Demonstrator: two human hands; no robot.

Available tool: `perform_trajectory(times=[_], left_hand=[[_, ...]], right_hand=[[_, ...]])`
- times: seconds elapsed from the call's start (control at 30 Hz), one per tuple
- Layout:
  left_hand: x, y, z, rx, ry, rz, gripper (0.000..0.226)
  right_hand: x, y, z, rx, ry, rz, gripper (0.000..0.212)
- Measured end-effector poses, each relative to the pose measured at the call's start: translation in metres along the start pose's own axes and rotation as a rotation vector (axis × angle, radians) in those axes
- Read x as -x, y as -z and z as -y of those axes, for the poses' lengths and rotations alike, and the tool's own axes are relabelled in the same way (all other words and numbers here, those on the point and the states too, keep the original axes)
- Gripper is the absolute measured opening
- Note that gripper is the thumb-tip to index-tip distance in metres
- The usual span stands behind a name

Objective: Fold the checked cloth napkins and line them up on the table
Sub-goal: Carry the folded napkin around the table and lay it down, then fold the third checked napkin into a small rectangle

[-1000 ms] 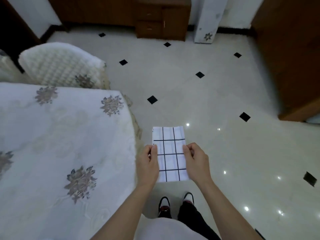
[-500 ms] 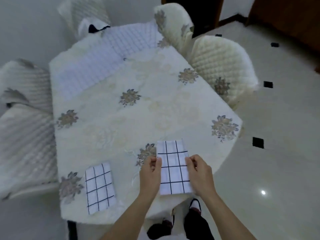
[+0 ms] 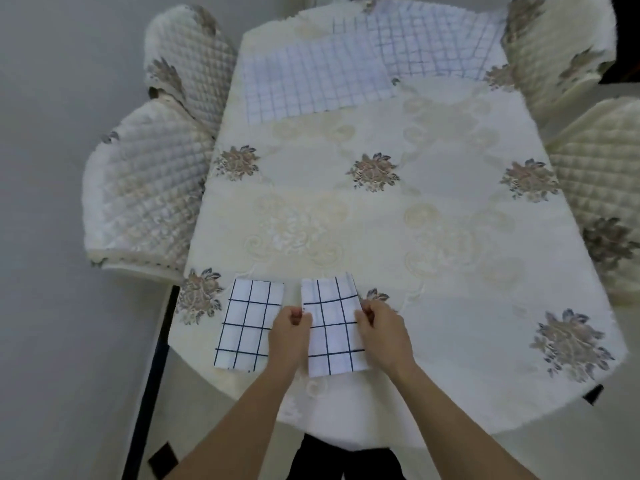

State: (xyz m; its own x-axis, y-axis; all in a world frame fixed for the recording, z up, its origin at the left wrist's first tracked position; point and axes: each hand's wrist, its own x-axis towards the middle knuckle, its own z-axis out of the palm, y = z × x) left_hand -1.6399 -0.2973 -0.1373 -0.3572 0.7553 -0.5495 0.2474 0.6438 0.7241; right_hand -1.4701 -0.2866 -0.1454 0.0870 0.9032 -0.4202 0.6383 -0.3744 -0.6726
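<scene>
A folded white napkin with a dark check is held over the near edge of the table. My left hand pinches its left edge and my right hand pinches its right edge. I cannot tell whether it rests on the tablecloth. Just to its left lies a second folded checked napkin, flat on the table, and my left hand partly covers its right edge. At the far end lie unfolded checked cloths, spread flat and overlapping.
The table wears a cream embroidered cloth with flower motifs. Quilted chairs stand at the left and at the right. A dark table leg shows at the near left, over a pale floor.
The view swung from the tiled floor round to the table. Both hands carried the folded napkin over the table and brought it down beside the folded one at the near edge.
</scene>
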Motion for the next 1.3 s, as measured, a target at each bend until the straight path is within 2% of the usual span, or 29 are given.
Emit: perform_trajectory(times=[0.4, 0.63, 0.73, 0.87, 0.97, 1.13, 1.3], left_hand=[[-0.035, 0.007, -0.015, -0.329, -0.14, -0.044, 0.015], [-0.025, 0.016, -0.01, -0.37, -0.212, -0.101, 0.014], [-0.017, 0.018, -0.015, -0.393, -0.298, -0.132, 0.014], [-0.01, 0.015, -0.028, -0.517, -0.591, -0.201, 0.021], [-0.006, 0.009, -0.053, -0.595, -0.797, -0.209, 0.035], [0.02, 0.002, -0.106, -0.691, -0.982, -0.233, 0.055], [0.049, 0.004, -0.125, -0.771, -1.148, -0.281, 0.06]], right_hand=[[-0.029, -0.017, 0.021, 0.116, -0.118, -0.146, 0.017], [-0.018, -0.006, 0.012, 0.111, -0.153, -0.161, 0.017], [-0.013, 0.005, 0.013, 0.106, -0.151, -0.168, 0.019], [-0.01, 0.024, 0.019, 0.143, -0.034, -0.183, 0.018], [-0.01, 0.045, 0.031, 0.223, 0.111, -0.22, 0.029], [0.0, 0.09, 0.053, 0.403, 0.384, -0.44, 0.038], [0.02, 0.119, 0.06, 0.564, 0.542, -0.594, 0.051]])
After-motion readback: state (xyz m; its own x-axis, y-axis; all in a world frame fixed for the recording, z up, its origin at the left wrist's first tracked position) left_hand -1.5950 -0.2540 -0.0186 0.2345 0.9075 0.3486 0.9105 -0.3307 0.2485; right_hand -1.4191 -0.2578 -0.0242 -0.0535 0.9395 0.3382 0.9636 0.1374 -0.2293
